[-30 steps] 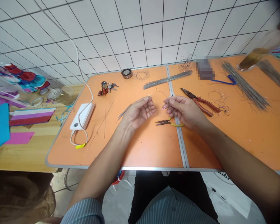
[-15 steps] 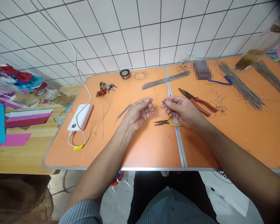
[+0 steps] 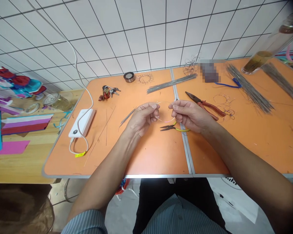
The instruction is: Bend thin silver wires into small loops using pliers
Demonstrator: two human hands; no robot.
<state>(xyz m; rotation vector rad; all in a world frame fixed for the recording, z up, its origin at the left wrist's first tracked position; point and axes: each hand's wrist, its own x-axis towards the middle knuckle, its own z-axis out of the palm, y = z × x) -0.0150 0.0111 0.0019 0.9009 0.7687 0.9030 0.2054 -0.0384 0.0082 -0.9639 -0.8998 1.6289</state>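
I count two bare hands [image 3: 163, 115] on one thin silver wire ring [image 3: 164, 103]. Beside them lie two pairs of pliers: one red-handled [image 3: 205, 107], one yellow-handled [image 3: 172, 128]. The two orange folding bench panels [image 3: 148, 162] carry four bundles of straight grey wire [image 3: 172, 83], one white power bank [image 3: 81, 123], one black roll of tape [image 3: 129, 77], and one bunch of keys [image 3: 109, 92].

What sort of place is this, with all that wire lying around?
Probably a small handicraft workshop: there are bundles of thin wire rods, red-handled pliers, and striped colored paper sheets on the wooden surface nearby.
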